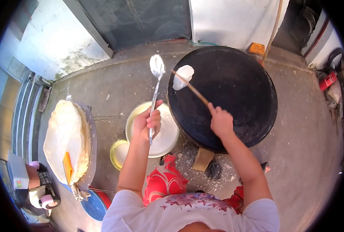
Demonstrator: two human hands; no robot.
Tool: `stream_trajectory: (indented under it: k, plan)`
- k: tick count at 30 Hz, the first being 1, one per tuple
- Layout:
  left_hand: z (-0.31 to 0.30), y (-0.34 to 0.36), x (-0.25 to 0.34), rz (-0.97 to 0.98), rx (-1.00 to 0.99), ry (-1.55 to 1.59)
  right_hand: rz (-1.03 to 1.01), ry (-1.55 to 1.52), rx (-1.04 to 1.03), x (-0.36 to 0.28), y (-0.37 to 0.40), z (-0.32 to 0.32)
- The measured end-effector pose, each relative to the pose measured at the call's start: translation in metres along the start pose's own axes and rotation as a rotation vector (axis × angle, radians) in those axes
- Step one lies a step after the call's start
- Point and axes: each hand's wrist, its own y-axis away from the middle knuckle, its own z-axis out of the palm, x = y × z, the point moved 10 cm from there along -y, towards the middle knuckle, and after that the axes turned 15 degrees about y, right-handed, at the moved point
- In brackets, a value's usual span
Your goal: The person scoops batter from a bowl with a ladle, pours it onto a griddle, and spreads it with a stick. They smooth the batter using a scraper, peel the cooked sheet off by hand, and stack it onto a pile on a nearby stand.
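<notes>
My left hand (146,121) is wrapped round the handle of a metal ladle (156,88), whose bowl is coated in white batter and points away from me. In my right hand (221,121) is a thin wooden stick (197,94), its far end reaching over the left edge of a large round black griddle (230,96). A small patch of white batter (184,74) lies at that edge, overlapped by the stick in this view. Below my left hand stands a wide tub of batter (168,129), partly hidden by the hand and forearm.
To the left, a tall stack of thin flatbreads (63,127) rests on a round board, with an orange-handled tool (67,166) on top. A small yellow bowl (120,152) touches the tub. A blue bucket (94,207) is lower left. An orange block (256,48) sits behind the griddle.
</notes>
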Motion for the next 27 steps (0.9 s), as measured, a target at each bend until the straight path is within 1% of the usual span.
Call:
stream_trajectory:
  k: [2, 3, 4, 5, 6, 8, 10, 11, 12, 13, 14, 15, 16, 18, 19, 20, 22, 23, 24, 26, 27]
  plan:
    - [-0.023, 0.02, 0.01, 0.053, 0.084, 0.051, 0.036, 0.032, 0.023, 0.012, -0.008, 0.005]
    - [-0.033, 0.031, 0.014, 0.05, 0.083, 0.051, 0.098, -0.203, 0.043, 0.02, -0.006, 0.006]
    - [-0.05, 0.042, 0.023, 0.087, 0.121, 0.045, 0.161, -0.437, 0.064, 0.027, -0.003, 0.008]
    - [-0.066, 0.053, 0.031, 0.122, 0.157, 0.038, 0.127, -0.45, 0.029, 0.021, 0.005, 0.003]
    - [-0.081, 0.063, 0.037, 0.149, 0.192, 0.052, 0.03, -0.387, 0.034, 0.013, 0.012, 0.0]
    - [-0.106, 0.079, 0.041, 0.17, 0.233, 0.068, -0.05, -0.157, 0.062, 0.017, 0.011, 0.005]
    - [-0.136, 0.095, 0.044, 0.24, 0.365, 0.142, 0.02, 0.012, 0.092, 0.04, -0.009, 0.014]
    - [-0.148, 0.1, 0.045, 0.236, 0.372, 0.14, 0.09, -0.002, 0.033, 0.046, -0.014, 0.021]
    - [-0.161, 0.102, 0.046, 0.223, 0.39, 0.204, 0.1, -0.002, 0.032, 0.041, -0.011, 0.024]
    - [-0.169, 0.104, 0.046, 0.208, 0.404, 0.267, 0.151, -0.234, 0.063, 0.038, -0.006, 0.028]
    - [-0.174, 0.106, 0.046, 0.203, 0.402, 0.262, 0.197, -0.466, 0.095, 0.035, 0.0, 0.031]
    - [-0.179, 0.106, 0.046, 0.211, 0.392, 0.266, 0.135, -0.434, 0.013, 0.021, 0.003, 0.014]
    - [-0.181, 0.104, 0.046, 0.218, 0.379, 0.272, 0.043, -0.306, -0.088, 0.01, 0.003, 0.016]
    - [-0.185, 0.103, 0.046, 0.22, 0.39, 0.292, 0.076, 0.002, -0.073, 0.029, -0.014, 0.02]
    - [-0.185, 0.102, 0.045, 0.209, 0.377, 0.302, 0.096, 0.053, -0.037, 0.045, -0.025, 0.025]
    - [-0.184, 0.102, 0.044, 0.199, 0.364, 0.312, 0.158, 0.014, -0.042, 0.058, -0.031, 0.032]
    - [-0.184, 0.104, 0.045, 0.212, 0.372, 0.309, 0.309, -0.298, -0.01, 0.06, -0.023, 0.037]
    - [-0.184, 0.104, 0.046, 0.225, 0.375, 0.313, 0.338, -0.441, 0.05, 0.054, -0.015, 0.044]
    - [-0.184, 0.104, 0.046, 0.22, 0.372, 0.31, 0.273, -0.421, 0.021, 0.041, -0.011, 0.031]
    - [-0.187, 0.103, 0.049, 0.233, 0.383, 0.308, 0.168, -0.211, -0.052, 0.034, -0.016, 0.023]
    - [-0.187, 0.103, 0.049, 0.229, 0.387, 0.306, 0.215, -0.102, -0.044, 0.049, -0.021, 0.029]
